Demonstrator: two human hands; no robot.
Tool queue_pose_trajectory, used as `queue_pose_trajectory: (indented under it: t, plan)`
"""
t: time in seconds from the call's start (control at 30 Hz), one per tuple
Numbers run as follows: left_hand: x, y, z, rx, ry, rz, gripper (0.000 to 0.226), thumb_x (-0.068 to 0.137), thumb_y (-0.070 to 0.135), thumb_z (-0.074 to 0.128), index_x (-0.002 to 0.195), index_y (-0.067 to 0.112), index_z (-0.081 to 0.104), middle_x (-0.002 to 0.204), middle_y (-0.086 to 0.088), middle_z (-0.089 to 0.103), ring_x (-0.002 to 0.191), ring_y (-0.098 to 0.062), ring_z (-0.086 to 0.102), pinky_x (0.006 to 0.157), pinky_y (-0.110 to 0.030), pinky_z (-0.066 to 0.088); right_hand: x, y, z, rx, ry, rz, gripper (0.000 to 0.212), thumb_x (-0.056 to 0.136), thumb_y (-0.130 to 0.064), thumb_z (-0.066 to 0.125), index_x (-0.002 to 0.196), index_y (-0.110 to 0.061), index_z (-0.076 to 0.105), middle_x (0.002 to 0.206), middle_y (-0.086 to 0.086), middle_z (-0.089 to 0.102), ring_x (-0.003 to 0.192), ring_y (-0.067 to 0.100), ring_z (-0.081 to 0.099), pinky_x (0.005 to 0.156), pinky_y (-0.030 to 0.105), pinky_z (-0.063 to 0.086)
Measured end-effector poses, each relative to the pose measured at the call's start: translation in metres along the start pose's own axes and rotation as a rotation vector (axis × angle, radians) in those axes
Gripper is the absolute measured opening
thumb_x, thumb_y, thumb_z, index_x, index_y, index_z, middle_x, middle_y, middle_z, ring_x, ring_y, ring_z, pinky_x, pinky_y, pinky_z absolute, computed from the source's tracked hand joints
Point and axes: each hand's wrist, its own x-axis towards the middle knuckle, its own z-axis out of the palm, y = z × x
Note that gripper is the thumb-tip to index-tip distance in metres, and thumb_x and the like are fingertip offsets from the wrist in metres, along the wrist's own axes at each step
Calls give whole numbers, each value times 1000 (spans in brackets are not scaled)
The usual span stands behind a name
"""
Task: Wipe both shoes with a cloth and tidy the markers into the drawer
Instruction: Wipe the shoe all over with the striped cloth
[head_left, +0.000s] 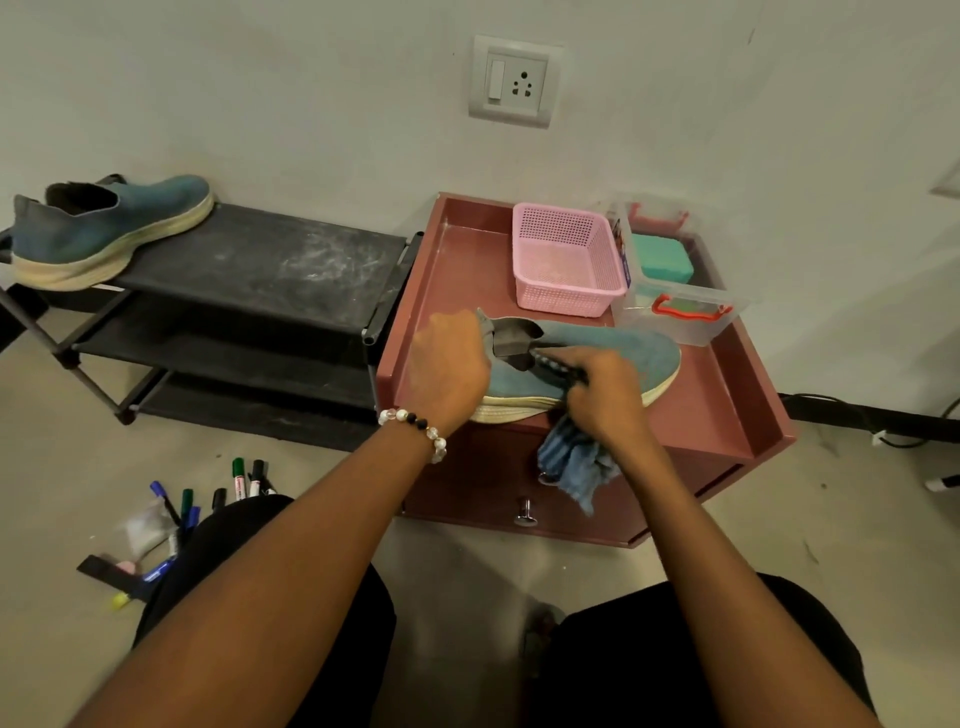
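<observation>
Head view of a seated person cleaning a shoe (597, 358) on a low cabinet (727, 415). Both knees, in dark cloth, were cut off by the bottom edge, and the left knee hid part of the markers (228, 488) scattered on the floor at eight o'clock; a small pale packet among them was too blurred to identify. The left hand (449, 371), a beaded bracelet (415, 423) at its wrist, covered the heel of the blue-green, suede-like shoe, its fingers curled over the collar in a grasp. The right hand (602, 389) was clenched around a crumpled blue cloth (574, 462) at the shoe's near side, just above the ribbed cream sole; the loose end of the cloth hung down and hid part of the drawer (467, 499) front, beside a round metal knob (525, 512). Beyond the shoe, at one o'clock, stood a pink perforated plastic basket (566, 260) and a clear plastic box (685, 312) with red clasps, its contents only partly legible as a teal block. The second shoe (98, 234) rested at ten o'clock on the top tier of a dusty black fabric rack (270, 265), whose left end was cut off. A white wall socket (514, 80) sat at twelve o'clock.
</observation>
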Motion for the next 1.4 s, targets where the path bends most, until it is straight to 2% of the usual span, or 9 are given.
queue_pose_trajectory:
  t: [0.13, 0.37, 0.63, 0.83, 0.93, 1.07, 1.2, 1.33, 1.4]
  plan:
    - [-2, 4, 1, 22, 14, 14, 13, 95, 16, 55, 99, 6, 61, 102, -16, 61, 87, -29, 61, 62, -26, 38, -5, -3, 31, -257, -167, -246, 53, 76, 9, 47, 118, -17, 67, 114, 5, 69, 97, 29, 48, 84, 38, 41]
    - [0, 2, 2, 42, 3, 19, 16, 97, 16, 52, 103, 4, 61, 104, -17, 60, 91, -30, 61, 63, -26, 38, 2, 29, 7, -528, -94, -4, 36, 93, -7, 42, 120, -19, 63, 114, 6, 67, 104, 32, 45, 79, 37, 41]
    - [-5, 7, 5, 91, 51, 35, 19, 98, 16, 49, 102, 3, 62, 102, -17, 62, 91, -31, 64, 62, -27, 39, -1, -1, 27, -121, -198, -62, 61, 71, 13, 44, 119, -18, 67, 106, 13, 70, 106, 33, 52, 89, 36, 47]
    - [-2, 1, 4, 27, 41, 29, 16, 96, 15, 51, 100, 4, 63, 101, -16, 62, 90, -30, 63, 62, -25, 38, -3, 3, 21, -376, -119, -59, 45, 87, -8, 45, 121, -31, 62, 103, 15, 61, 102, 36, 47, 82, 36, 42]
    - [-3, -4, 3, -11, 24, 37, 14, 94, 18, 55, 96, 5, 61, 98, -14, 60, 88, -29, 60, 61, -26, 34, 5, 1, 12, -247, -155, 19, 51, 84, 3, 48, 124, -24, 62, 110, 18, 65, 109, 36, 51, 89, 37, 43]
    - [0, -7, 4, -43, 6, 19, 20, 89, 27, 61, 88, 7, 57, 94, -13, 60, 79, -22, 52, 57, -25, 28, -3, 14, -30, 124, 91, 228, 26, 84, 3, 57, 102, -6, 73, 92, 9, 71, 92, 24, 63, 72, 25, 43]
    - [0, -5, -4, -94, -77, -53, 34, 84, 37, 69, 94, 6, 57, 102, -14, 60, 92, -30, 58, 63, -33, 37, -21, 19, -39, 140, 321, 375, 13, 84, -7, 65, 94, -6, 73, 80, 4, 65, 78, 16, 59, 61, 19, 33]
    - [-4, -2, -7, -102, -140, -108, 45, 76, 40, 77, 97, 5, 58, 108, -16, 61, 102, -33, 59, 67, -33, 39, -23, 10, 10, 50, 93, 295, 23, 87, -6, 60, 107, -7, 71, 100, 13, 69, 90, 24, 61, 75, 25, 43]
    - [-5, -1, -6, -75, -131, -110, 47, 77, 39, 77, 101, 3, 59, 110, -17, 61, 104, -33, 59, 67, -33, 39, -26, -3, 36, -57, 17, 150, 28, 87, -3, 55, 112, -8, 68, 107, 12, 63, 100, 29, 53, 75, 20, 32]
